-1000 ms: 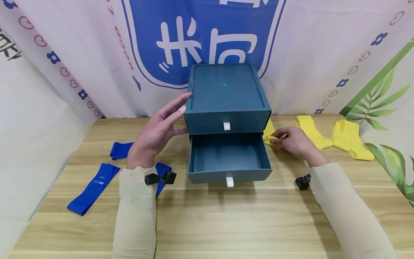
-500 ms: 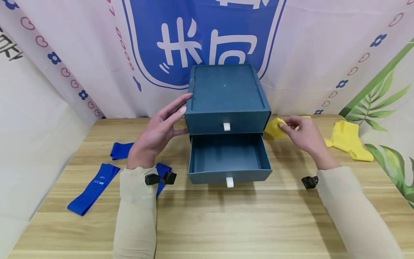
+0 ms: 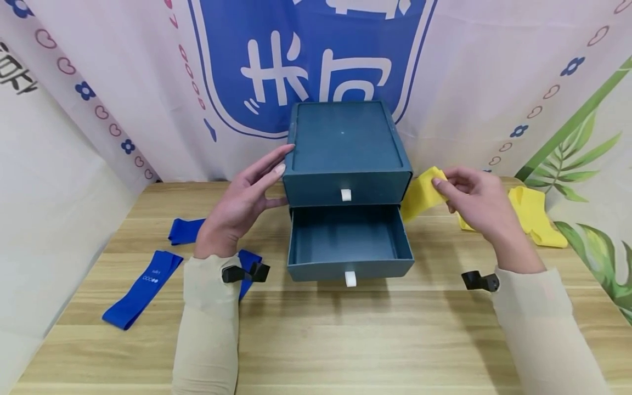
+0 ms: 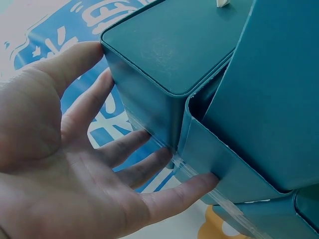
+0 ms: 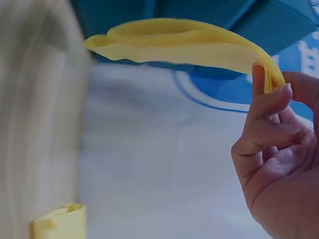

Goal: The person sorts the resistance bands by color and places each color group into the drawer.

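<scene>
A dark teal drawer box (image 3: 348, 137) stands on the table with its lower drawer (image 3: 350, 269) pulled out; nothing lies inside that drawer. My left hand (image 3: 242, 197) touches the box's left side, its fingers spread and fairly straight, as the left wrist view also shows against the side wall (image 4: 149, 104). On the other side, my right hand (image 3: 481, 203) pinches one end of a yellow resistance band (image 3: 422, 192) between thumb and fingers. In the right wrist view the held yellow band (image 5: 184, 45) stretches out as a flattened loop, away from the fingertips.
More yellow bands (image 3: 535, 216) lie on the table at the right, partly behind the right hand. Several blue bands (image 3: 143, 288) lie at the left, one partly under the left wrist. A printed curtain (image 3: 444, 82) hangs behind the box.
My right hand has lifted the yellow band off the table beside the box and moved up and to the right. The left hand has stayed on the box.
</scene>
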`<state>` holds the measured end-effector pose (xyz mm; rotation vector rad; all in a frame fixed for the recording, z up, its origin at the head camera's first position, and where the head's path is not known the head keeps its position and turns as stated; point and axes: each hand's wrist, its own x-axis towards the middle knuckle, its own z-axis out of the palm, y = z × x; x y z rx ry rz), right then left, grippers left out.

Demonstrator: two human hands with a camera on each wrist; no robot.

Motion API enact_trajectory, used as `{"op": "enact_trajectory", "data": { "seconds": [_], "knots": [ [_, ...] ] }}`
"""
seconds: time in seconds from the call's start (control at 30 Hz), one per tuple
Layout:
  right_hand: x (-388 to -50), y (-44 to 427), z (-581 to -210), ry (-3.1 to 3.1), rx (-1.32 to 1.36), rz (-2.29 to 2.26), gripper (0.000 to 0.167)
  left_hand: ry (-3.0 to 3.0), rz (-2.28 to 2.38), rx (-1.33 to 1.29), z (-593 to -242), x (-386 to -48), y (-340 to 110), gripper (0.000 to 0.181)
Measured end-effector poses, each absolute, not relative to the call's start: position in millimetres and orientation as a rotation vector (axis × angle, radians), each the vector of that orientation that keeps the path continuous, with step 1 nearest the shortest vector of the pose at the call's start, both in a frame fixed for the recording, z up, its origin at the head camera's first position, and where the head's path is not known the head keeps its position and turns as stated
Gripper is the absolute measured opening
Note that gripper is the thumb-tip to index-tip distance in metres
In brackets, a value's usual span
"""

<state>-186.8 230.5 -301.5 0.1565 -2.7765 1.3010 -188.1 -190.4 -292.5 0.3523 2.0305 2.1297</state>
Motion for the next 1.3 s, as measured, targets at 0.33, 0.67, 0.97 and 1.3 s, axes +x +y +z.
{"op": "enact_trajectory", "data": {
  "seconds": [0.33, 0.67, 0.97, 1.3],
  "knots": [
    [-150, 224, -277, -2.462, 0.099, 1.560, 0.021, 2.030, 2.129, 0.360, -292, -188, -190, 0.050],
    [-125, 217, -261, -2.065, 0.411, 1.922, 0.009, 2.035, 2.133, 0.368, -292, -187, -191, 0.050],
    [-113, 190, -246, -2.049, 0.535, 1.893, 0.014, 2.034, 2.133, 0.359, -293, -187, -191, 0.050],
    [-108, 145, -231, -2.367, 0.663, 1.595, 0.012, 2.046, 2.118, 0.354, -293, -188, -190, 0.050]
  ]
}}
